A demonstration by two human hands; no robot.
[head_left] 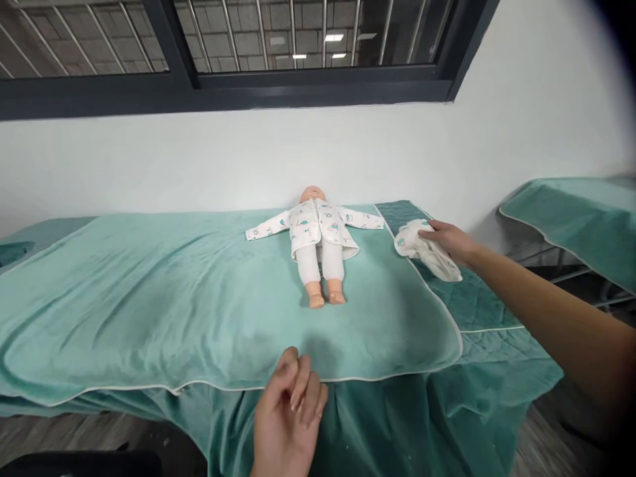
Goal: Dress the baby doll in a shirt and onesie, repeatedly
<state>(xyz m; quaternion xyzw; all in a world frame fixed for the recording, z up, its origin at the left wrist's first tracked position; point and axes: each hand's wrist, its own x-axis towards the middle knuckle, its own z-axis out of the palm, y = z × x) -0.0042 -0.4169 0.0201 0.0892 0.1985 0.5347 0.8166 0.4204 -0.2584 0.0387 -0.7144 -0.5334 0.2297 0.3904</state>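
A baby doll [320, 225] lies on its back on the light green blanket [163, 305], feet toward me. It wears a white printed jacket [304, 228] with both sleeves spread wide, and white trousers [309, 264]; its feet are bare. To the right of the doll, my right hand [451, 242] grips a bunched white baby garment [422, 246] with a small green print, over the blanket's right edge. Its exact kind cannot be told while folded. My left hand [291, 414] is near the front edge, palm up, fingers curled in, with nothing seen in it.
A darker green quilted cover [489, 311] shows at the right end of the bed. Behind stands a white wall [209, 165] below a dark-framed window [318, 86] with bars. Another green-covered bed [581, 212] is at the far right.
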